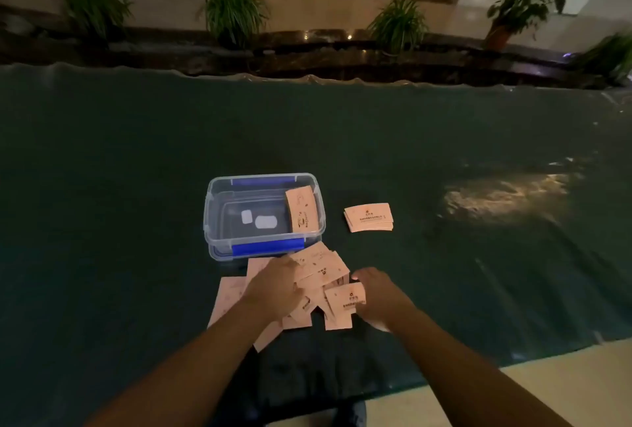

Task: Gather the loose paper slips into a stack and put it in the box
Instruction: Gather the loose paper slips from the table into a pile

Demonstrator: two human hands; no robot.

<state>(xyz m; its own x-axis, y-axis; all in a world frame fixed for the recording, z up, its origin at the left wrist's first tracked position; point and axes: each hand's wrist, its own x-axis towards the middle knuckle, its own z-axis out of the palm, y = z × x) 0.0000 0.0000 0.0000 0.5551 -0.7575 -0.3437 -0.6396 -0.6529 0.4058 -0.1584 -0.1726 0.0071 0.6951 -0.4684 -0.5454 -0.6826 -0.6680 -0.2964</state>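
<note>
Several pale pink paper slips (323, 266) lie in a loose overlapping heap on the dark cloth, just in front of a clear plastic box (213, 221) with blue clips. Inside the box a stack of slips (301, 209) leans against its right wall. Another neat stack (368, 217) rests on the cloth to the right of the box. My left hand (273, 290) lies palm down on the heap with its fingers curled over slips. My right hand (379, 296) is at the heap's right edge, fingers around a slip (345, 300).
The dark green cloth (136, 187) covers a wide table; its near edge runs at the lower right over a pale floor (564, 392). Potted plants (232, 9) line a dark ledge beyond the far edge. A light glare (506, 194) shows at the right.
</note>
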